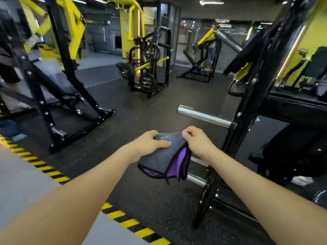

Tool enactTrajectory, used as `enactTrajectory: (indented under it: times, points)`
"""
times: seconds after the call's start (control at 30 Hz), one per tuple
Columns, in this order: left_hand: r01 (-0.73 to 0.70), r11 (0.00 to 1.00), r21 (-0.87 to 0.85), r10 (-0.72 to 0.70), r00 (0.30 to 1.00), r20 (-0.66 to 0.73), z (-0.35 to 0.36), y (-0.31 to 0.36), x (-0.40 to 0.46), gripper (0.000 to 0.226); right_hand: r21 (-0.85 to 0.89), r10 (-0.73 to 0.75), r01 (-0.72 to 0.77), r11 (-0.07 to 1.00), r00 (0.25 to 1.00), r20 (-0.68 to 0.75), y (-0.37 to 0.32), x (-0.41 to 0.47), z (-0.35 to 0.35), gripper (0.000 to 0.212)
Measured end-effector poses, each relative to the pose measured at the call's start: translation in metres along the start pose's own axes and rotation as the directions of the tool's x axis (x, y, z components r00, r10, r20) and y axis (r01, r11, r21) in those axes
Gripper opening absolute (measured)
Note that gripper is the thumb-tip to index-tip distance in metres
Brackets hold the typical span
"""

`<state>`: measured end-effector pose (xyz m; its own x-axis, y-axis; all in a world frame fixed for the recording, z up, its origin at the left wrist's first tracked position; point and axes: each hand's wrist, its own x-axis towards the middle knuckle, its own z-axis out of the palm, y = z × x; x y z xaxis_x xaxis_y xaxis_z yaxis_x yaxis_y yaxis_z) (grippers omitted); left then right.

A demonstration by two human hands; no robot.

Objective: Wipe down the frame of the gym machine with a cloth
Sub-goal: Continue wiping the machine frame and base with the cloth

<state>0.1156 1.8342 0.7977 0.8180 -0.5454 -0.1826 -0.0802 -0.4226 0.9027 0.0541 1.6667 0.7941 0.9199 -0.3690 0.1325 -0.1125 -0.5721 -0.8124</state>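
Observation:
A folded grey cloth (pixel 161 157) with a purple inner side and black trim hangs between both hands at the centre of the view. My left hand (pixel 148 144) grips its upper left part, thumb lying across the top. My right hand (pixel 196 140) pinches the upper right corner with curled fingers. Just to the right stands the gym machine's black upright frame (pixel 242 110), with a chrome peg (pixel 203 116) sticking out toward the left and two more chrome pegs lower down, partly hidden by the cloth and my right arm.
Dark rubber flooring surrounds me, edged by yellow-black hazard tape (pixel 44 167) at lower left. A black angled machine (pixel 58 96) stands at left. A yellow plate-loaded machine (pixel 146 68) and another black-yellow machine (pixel 203 64) stand further back.

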Motion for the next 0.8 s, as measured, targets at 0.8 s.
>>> enactTrajectory:
  times: [0.8]
  points:
    - [0.371, 0.806, -0.462, 0.032, 0.751, 0.660, 0.127, 0.078, -0.068, 0.071, -0.086, -0.110, 0.107, 0.991, 0.993, -0.032, -0.055, -0.156, -0.190, 0.030]
